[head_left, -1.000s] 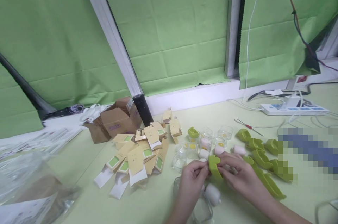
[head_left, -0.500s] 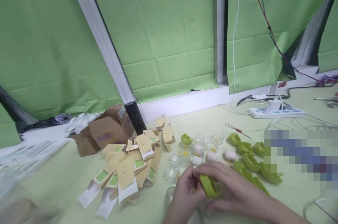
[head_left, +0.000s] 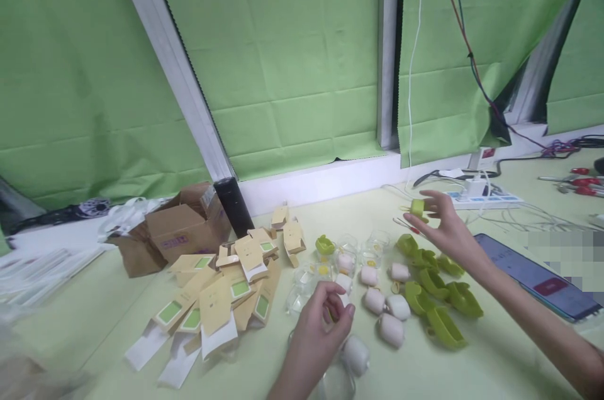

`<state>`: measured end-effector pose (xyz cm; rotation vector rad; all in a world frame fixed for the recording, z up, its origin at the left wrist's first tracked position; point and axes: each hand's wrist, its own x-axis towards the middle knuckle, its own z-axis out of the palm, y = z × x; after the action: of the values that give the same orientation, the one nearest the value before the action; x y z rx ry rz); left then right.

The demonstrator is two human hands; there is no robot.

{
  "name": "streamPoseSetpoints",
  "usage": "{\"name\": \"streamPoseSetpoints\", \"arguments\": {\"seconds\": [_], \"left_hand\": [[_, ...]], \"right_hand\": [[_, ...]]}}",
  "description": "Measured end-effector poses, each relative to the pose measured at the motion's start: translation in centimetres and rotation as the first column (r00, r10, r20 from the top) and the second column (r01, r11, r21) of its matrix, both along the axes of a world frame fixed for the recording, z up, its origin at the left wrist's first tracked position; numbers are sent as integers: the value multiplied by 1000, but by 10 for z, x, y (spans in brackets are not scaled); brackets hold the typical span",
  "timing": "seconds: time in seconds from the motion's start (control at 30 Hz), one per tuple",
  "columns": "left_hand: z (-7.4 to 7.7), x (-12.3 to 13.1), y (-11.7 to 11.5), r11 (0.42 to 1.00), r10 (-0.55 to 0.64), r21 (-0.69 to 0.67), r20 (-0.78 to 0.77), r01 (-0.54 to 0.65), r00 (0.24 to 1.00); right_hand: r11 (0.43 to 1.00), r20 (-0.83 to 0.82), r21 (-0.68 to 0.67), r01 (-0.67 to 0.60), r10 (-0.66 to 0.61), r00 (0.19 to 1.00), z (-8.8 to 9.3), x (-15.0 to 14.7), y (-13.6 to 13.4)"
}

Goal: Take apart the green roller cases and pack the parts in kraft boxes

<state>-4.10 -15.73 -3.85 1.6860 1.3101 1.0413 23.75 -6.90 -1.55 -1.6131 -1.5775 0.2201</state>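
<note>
My right hand (head_left: 441,221) is raised over the back of the table, its fingers and thumb closed on a small green plastic piece (head_left: 417,209) with a thin loop sticking out to the left. Nearer to me, my left hand (head_left: 321,324) has curled fingers, with the thumb apart from them and nothing visible between. Several pale pink and white cylinders (head_left: 391,330) lie right of it, one grey-white cylinder (head_left: 356,355) close beside its wrist. Clear plastic cups (head_left: 299,298) stand behind its fingers. Curved green plastic shells (head_left: 446,327) lie in a group below my right forearm.
Folded tan cartons (head_left: 219,305) are heaped left of the cups, with an open brown box (head_left: 177,230) and a black upright object (head_left: 234,205) behind. A phone (head_left: 538,277) lies at right, near a power strip (head_left: 491,200) and cables. Tweezers (head_left: 408,224) lie under my right hand.
My hands, together around a green piece before, are now apart. My right hand has moved up and away to the back with a green piece; my left hand stays low at the front.
</note>
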Motion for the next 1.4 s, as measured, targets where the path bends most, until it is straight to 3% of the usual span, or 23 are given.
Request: {"name": "streamPoseSetpoints", "arguments": {"seconds": [0.03,0.1,0.23,0.37,0.47,0.53,0.6,0.8,1.0,1.17,1.4], "left_hand": [[1,-2,0,1000,-14,11,-72,15,997],[3,-4,0,998,-33,50,-199,44,979],[1,-8,3,987,3,156,-245,37,970],[-2,-10,4,978,53,207,-244,-2,968],[-1,-11,3,975,36,219,-289,30,957],[2,-12,5,974,49,224,-325,27,944],[8,-13,12,978,92,208,-371,-14,924],[26,-11,65,978,188,173,-512,-113,838],[16,-2,121,972,230,100,-613,-214,756],[7,5,128,977,207,76,-546,-198,812],[18,-6,90,960,268,120,-153,-251,951]], "right_hand": [[993,150,-59,101,-91,985,-5,12,12],[979,236,-126,159,-126,964,-18,28,30],[964,299,-224,139,-68,952,-45,34,39],[979,380,-183,85,-10,925,-43,16,28],[985,433,-139,-98,150,889,-29,-9,9],[944,462,-171,-282,330,823,-24,-30,-5],[895,491,-218,-390,446,749,-25,-49,-17],[853,558,-285,-438,519,648,-38,-66,-24],[815,563,-294,-499,569,599,-31,-61,-21],[761,576,-333,-557,631,519,-27,-61,-12],[719,609,-374,-586,667,430,-28,-61,-4]]}}
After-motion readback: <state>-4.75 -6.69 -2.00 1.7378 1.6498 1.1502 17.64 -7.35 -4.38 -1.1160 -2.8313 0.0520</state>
